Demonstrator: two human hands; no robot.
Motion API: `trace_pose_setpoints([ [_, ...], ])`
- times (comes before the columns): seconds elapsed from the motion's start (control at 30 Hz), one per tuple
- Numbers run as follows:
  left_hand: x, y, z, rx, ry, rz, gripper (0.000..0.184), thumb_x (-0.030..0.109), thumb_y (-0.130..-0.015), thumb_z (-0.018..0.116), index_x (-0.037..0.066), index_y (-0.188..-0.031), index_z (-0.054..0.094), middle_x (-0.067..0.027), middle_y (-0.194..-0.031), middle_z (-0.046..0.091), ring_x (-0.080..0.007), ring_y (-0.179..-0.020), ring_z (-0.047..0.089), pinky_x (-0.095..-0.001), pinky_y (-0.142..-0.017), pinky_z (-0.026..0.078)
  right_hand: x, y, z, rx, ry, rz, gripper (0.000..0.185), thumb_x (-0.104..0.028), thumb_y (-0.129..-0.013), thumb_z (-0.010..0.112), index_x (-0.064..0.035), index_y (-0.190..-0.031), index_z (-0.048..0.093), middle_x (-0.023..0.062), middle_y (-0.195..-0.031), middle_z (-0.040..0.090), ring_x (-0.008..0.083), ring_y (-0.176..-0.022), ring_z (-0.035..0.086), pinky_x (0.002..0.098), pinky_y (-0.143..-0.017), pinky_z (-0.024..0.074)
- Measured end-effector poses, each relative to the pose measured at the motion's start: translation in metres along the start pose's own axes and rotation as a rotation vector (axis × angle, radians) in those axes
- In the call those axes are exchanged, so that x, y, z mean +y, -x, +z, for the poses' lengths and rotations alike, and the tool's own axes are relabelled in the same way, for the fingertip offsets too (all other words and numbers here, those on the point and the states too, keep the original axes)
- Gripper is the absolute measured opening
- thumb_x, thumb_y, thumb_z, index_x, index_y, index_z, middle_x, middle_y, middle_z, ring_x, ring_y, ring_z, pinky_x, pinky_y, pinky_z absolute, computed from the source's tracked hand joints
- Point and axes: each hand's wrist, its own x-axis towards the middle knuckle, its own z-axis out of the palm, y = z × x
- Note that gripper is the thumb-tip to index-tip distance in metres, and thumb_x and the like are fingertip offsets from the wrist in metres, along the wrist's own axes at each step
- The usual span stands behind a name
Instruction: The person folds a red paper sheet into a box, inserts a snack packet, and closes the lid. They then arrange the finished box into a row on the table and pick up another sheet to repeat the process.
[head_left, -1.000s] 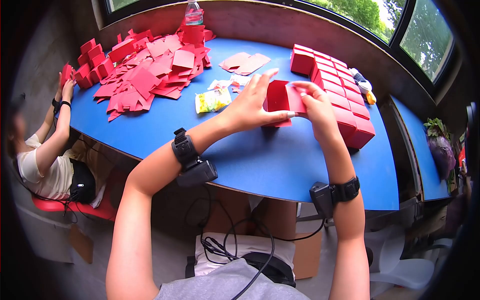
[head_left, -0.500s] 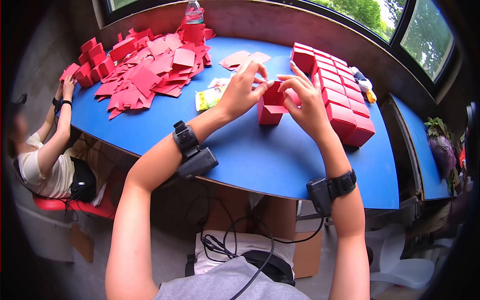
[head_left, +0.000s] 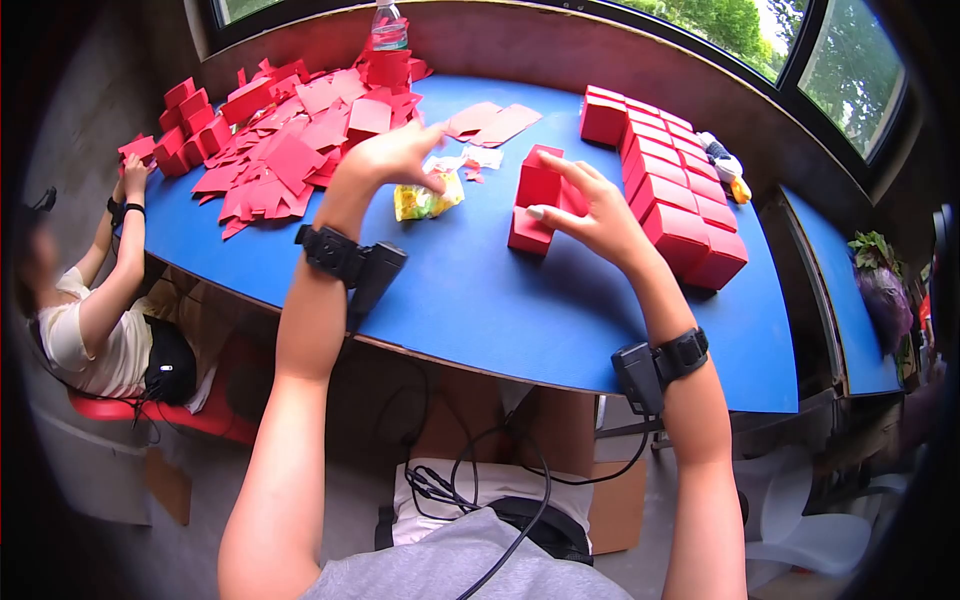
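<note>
A small red cardboard box stands on the blue table with a flap raised. My right hand is curled round its right side, the thumb at the front and the fingers at the upper edge. My left hand hangs over the table beside the pile of flat red card pieces, fingers apart and holding nothing. Just below its fingers lies a yellow-green snack wrapper. Behind the wrapper are loose red card sheets.
Rows of closed red boxes stand at the right of the blue table. A water bottle rises behind the pile. At the left, another person's hands touch red boxes. A cable runs across my lap.
My left hand has left the box and moved left towards the card pile. My right hand stays at the box, which now has a flap standing up.
</note>
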Motion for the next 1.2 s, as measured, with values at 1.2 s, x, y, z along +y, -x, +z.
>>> trace_pose_setpoints([
  [1.2,0.083,-0.014,0.023,0.536,0.642,0.397,0.024,0.024,-0.079,0.067,0.006,-0.081,0.050,-0.0010,-0.075,0.048,-0.0101,-0.065,0.045,-0.0267,-0.053,0.036,0.005,0.001,0.013,0.016,-0.115,0.120,0.078,-0.033,-0.057,0.081,0.0042,-0.116,0.046,0.0207,-0.107,0.055,0.0299,-0.101,0.056,0.0367,-0.089,0.0456],
])
